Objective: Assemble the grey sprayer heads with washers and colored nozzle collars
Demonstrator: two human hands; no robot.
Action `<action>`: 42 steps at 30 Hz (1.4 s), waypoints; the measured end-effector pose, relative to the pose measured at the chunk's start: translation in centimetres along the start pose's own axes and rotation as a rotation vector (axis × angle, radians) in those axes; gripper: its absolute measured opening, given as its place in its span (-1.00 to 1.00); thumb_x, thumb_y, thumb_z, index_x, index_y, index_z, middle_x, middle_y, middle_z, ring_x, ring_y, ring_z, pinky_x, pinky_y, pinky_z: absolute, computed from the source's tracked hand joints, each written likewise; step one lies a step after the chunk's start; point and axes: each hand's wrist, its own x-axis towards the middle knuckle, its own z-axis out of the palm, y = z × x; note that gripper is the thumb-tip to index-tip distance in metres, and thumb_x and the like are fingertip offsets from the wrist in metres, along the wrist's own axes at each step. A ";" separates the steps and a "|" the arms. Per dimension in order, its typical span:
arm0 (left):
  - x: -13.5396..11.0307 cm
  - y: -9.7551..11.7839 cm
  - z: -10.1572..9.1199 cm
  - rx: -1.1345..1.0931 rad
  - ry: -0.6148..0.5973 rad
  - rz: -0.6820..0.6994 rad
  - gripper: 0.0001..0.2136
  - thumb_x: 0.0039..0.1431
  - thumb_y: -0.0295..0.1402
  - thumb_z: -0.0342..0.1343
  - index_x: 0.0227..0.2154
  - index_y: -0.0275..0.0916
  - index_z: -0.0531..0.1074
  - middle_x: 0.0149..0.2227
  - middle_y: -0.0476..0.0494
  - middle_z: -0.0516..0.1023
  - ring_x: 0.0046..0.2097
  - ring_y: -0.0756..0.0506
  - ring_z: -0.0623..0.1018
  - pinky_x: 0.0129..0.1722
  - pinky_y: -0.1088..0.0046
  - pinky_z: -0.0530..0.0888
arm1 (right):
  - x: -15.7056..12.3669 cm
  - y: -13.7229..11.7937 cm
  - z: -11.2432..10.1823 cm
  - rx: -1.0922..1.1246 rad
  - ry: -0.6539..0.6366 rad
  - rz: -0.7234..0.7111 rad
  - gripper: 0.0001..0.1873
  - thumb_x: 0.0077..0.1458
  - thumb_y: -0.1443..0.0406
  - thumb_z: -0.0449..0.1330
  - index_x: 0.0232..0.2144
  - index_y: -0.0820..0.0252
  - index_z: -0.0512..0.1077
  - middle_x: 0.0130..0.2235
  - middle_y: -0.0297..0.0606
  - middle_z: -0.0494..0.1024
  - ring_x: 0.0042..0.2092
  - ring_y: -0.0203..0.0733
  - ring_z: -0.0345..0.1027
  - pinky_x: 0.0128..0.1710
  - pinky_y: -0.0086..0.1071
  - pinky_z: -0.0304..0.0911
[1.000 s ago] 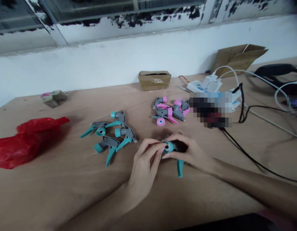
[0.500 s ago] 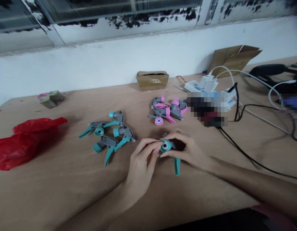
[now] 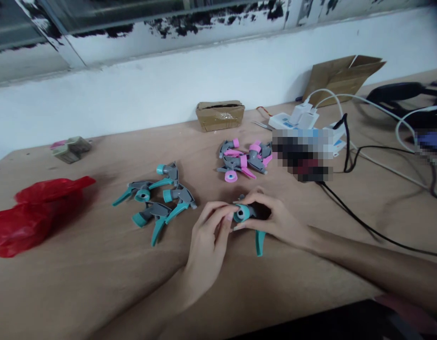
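A grey and teal trigger sprayer head (image 3: 260, 241) is between my hands, its round teal collar turned toward me and its teal lever pointing down. My right hand (image 3: 275, 218) closes round it, thumb and fingers at the collar and grey neck. My left hand (image 3: 209, 236) has its fingertips pinched together on the collar's left edge; whether they also hold something small cannot be seen. Left of my hands lie several more teal sprayer heads (image 3: 179, 193). Beyond them is a cluster of grey and pink sprayer heads (image 3: 234, 162).
A red plastic bag (image 3: 37, 208) lies at the left, with a small greenish block-like object (image 3: 71, 149) behind it. A brown cardboard box (image 3: 220, 116) stands by the wall. At right are a white power strip (image 3: 280, 121), cables, and an open carton (image 3: 340, 78).
The view has shifted slightly, so the things on the table sit a little further left. Both hands keep the same hold at the teal collar.
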 end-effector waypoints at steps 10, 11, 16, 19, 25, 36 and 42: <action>0.4 -0.1 0.0 0.032 0.014 -0.046 -0.82 0.27 -0.42 -0.09 -0.31 -0.20 0.43 -0.26 -0.06 0.41 -0.24 -0.04 0.44 -0.22 0.43 0.41 | -0.2 -0.1 0.1 -0.071 0.008 -0.025 -0.67 -0.14 0.19 0.35 -0.27 0.12 0.45 -0.30 -0.30 0.39 -0.23 -0.21 0.33 -0.20 -0.31 0.26; 0.3 -0.1 0.0 0.043 0.018 -0.042 -0.82 0.26 -0.43 -0.09 -0.33 -0.20 0.43 -0.27 -0.06 0.41 -0.25 -0.04 0.44 -0.23 0.43 0.41 | -0.2 0.0 0.1 -0.074 0.002 -0.023 -0.67 -0.14 0.20 0.35 -0.26 0.12 0.45 -0.30 -0.30 0.39 -0.23 -0.21 0.33 -0.20 -0.31 0.26; 0.2 0.0 0.0 0.042 0.027 0.022 -0.81 0.26 -0.44 -0.08 -0.22 -0.16 0.44 -0.18 -0.07 0.43 -0.19 -0.04 0.45 -0.23 0.44 0.43 | 0.0 0.1 0.0 -0.016 0.022 0.003 -0.66 -0.13 0.18 0.34 -0.25 0.11 0.44 -0.27 -0.29 0.42 -0.18 -0.19 0.33 -0.14 -0.29 0.26; 0.1 -0.1 -0.1 0.049 0.032 0.045 -0.78 0.26 -0.45 -0.07 -0.16 -0.12 0.44 -0.15 -0.06 0.43 -0.15 -0.04 0.44 -0.18 0.43 0.41 | 0.0 0.1 0.0 -0.003 0.027 -0.002 -0.66 -0.12 0.17 0.33 -0.25 0.10 0.43 -0.26 -0.29 0.44 -0.18 -0.18 0.34 -0.13 -0.27 0.26; 0.2 -0.4 0.0 0.046 0.023 0.032 -0.78 0.26 -0.47 -0.06 -0.15 -0.12 0.44 -0.17 -0.03 0.42 -0.13 -0.02 0.43 -0.16 0.46 0.39 | 0.0 0.3 0.0 -0.015 0.014 -0.009 -0.67 -0.11 0.18 0.33 -0.25 0.10 0.43 -0.26 -0.29 0.43 -0.19 -0.18 0.34 -0.15 -0.27 0.26; 0.7 -0.3 -0.4 0.129 -0.019 0.139 -0.81 0.23 -0.50 -0.05 -0.23 -0.18 0.45 -0.21 -0.07 0.41 -0.16 -0.02 0.43 -0.18 0.46 0.38 | 0.2 0.3 -0.3 0.025 -0.008 -0.020 -0.67 -0.14 0.18 0.34 -0.28 0.13 0.43 -0.29 -0.31 0.45 -0.20 -0.20 0.33 -0.18 -0.31 0.24; 0.8 -0.1 -0.2 0.112 0.016 0.140 -0.85 0.21 -0.49 -0.01 -0.24 -0.18 0.43 -0.23 -0.05 0.43 -0.18 -0.02 0.44 -0.21 0.47 0.40 | 0.1 0.6 -0.1 0.102 -0.008 -0.027 -0.66 -0.13 0.17 0.33 -0.27 0.13 0.42 -0.26 -0.31 0.46 -0.20 -0.21 0.34 -0.16 -0.31 0.25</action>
